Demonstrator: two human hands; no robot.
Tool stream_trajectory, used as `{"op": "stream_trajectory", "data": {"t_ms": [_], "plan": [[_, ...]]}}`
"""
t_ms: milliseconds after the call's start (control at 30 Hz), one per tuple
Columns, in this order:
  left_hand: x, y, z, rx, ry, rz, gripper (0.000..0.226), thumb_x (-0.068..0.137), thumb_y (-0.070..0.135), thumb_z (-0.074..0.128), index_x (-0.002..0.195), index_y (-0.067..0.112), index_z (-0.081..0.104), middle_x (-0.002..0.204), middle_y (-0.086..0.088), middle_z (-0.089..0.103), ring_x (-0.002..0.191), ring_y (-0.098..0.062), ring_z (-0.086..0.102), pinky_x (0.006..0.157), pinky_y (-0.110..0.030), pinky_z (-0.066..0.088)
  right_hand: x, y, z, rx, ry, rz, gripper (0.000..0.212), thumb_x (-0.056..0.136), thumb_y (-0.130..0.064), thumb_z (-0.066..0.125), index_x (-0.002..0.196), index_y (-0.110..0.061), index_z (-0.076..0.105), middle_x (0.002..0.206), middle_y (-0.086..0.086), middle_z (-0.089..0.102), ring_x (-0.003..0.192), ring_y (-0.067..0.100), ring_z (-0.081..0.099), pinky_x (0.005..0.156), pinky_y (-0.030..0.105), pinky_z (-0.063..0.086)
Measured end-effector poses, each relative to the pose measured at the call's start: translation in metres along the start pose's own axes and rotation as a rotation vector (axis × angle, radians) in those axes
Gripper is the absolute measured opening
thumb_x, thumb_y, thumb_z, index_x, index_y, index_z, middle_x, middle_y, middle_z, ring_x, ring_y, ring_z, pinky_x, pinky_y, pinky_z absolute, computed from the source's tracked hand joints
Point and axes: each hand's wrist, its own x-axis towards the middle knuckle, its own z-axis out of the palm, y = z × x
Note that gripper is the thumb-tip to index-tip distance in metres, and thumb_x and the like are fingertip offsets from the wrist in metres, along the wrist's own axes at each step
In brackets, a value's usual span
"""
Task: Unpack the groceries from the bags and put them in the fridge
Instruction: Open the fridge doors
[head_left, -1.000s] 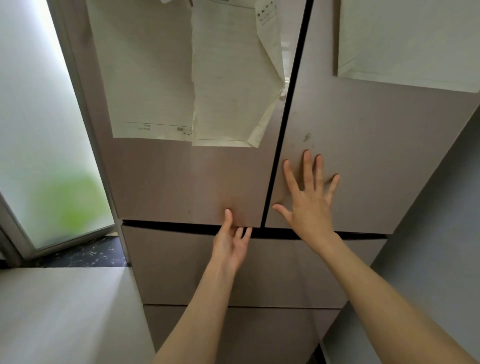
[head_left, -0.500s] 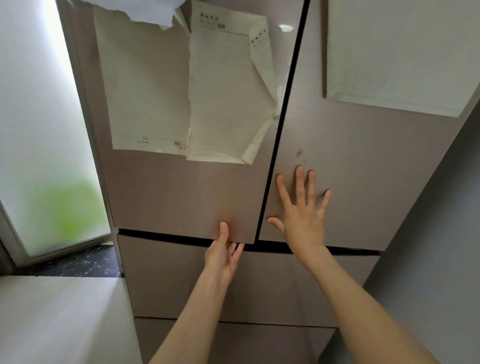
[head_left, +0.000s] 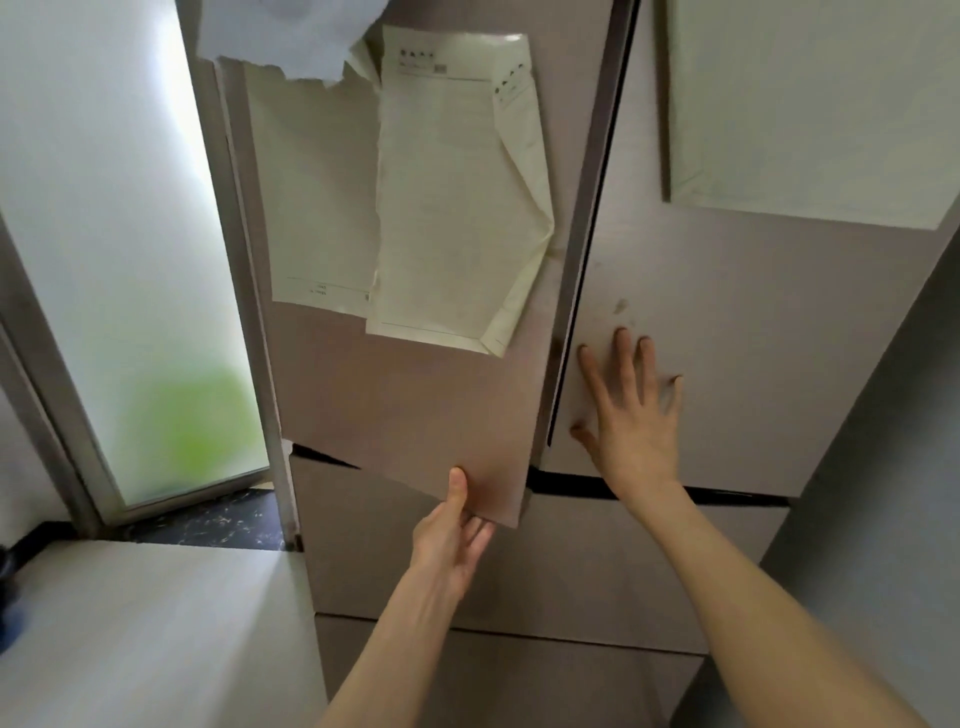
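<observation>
fridge (head_left: 649, 545) seen from close below, filling the middle of the view. left door (head_left: 405, 405) swung slightly ajar; its bottom corner is gripped by the left hand (head_left: 451, 540), thumb on the front face, fingers curled under the edge. right door (head_left: 727, 332) is pressed by the right hand (head_left: 631, 415), fingers straight and spread wide. papers (head_left: 457, 197) are stuck on the left door. frosted window (head_left: 130, 260) at left.
</observation>
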Motion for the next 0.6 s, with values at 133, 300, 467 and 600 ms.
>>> {"op": "stream_trajectory", "data": {"t_ms": [133, 300, 467, 600], "plan": [[-0.021, 0.011, -0.026, -0.008, -0.015, -0.03, 0.034, 0.081, 0.026, 0.062, 0.104, 0.002, 0.052, 0.116, -0.017, 0.058, 0.102, -0.029, 0.057, 0.088, -0.044, 0.048, -0.003, -0.017, -0.014, 0.207, -0.088, 0.068, 0.076, 0.088, -0.036, 0.058, 0.149, -0.028, 0.013, 0.157, 0.004, -0.013, 0.144, 0.03, -0.01, 0.111, 0.058, 0.013], [-0.048, 0.029, -0.049, -0.016, -0.062, -0.095, 0.042, 0.081, 0.024, 0.063, 0.114, 0.002, 0.053, 0.118, -0.017, 0.059, 0.111, -0.032, 0.056, 0.087, -0.044, 0.049, -0.03, -0.074, -0.045, 1.309, -0.236, 0.506, 0.056, 0.097, -0.047, 0.031, 0.146, -0.021, 0.028, 0.15, -0.005, 0.032, 0.14, 0.014, 0.027, 0.116, 0.036, 0.022], [-0.084, 0.043, -0.07, 0.37, -0.055, 0.101, 0.039, 0.09, 0.026, 0.056, 0.122, 0.005, 0.054, 0.119, -0.014, 0.061, 0.104, -0.021, 0.06, 0.085, -0.032, 0.05, -0.05, -0.108, -0.067, 1.355, -0.228, 0.644, 0.07, 0.09, -0.049, 0.044, 0.148, -0.019, 0.02, 0.153, 0.004, 0.028, 0.14, 0.021, 0.029, 0.115, 0.044, 0.027], [-0.122, 0.058, -0.077, 0.86, 0.185, 0.739, 0.04, 0.095, 0.024, 0.048, 0.133, 0.016, 0.039, 0.128, -0.003, 0.044, 0.097, -0.003, 0.048, 0.09, -0.024, 0.042, -0.069, -0.13, -0.09, 1.254, -0.247, 0.639, 0.072, 0.09, -0.048, 0.049, 0.149, -0.022, 0.018, 0.154, 0.003, 0.025, 0.139, 0.023, 0.029, 0.113, 0.047, 0.029]]}}
